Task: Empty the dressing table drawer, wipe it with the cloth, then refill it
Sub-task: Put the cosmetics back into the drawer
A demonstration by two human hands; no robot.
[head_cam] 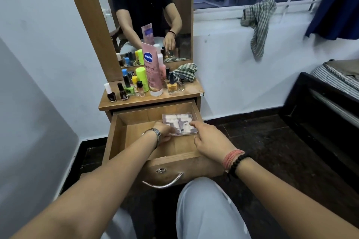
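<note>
The wooden drawer point(116, 136) of the dressing table is pulled out. Inside it lies a flat clear case with a pale pink and grey pattern point(177, 122), at the back right. My left hand point(164, 132) grips the case's left front corner. My right hand point(209, 141) holds its right front edge between forefinger and thumb. On the table top point(186, 93) stand several nail polish bottles, a pink Vaseline tube point(152, 72) and a green checked cloth point(184, 72) at the back right.
A mirror point(145, 15) rises behind the table top. A second checked cloth point(258, 23) hangs from the window sill on the right. A dark bed frame point(320, 106) stands at far right. My knee point(206, 205) is below the drawer front with its metal handle point(165, 182).
</note>
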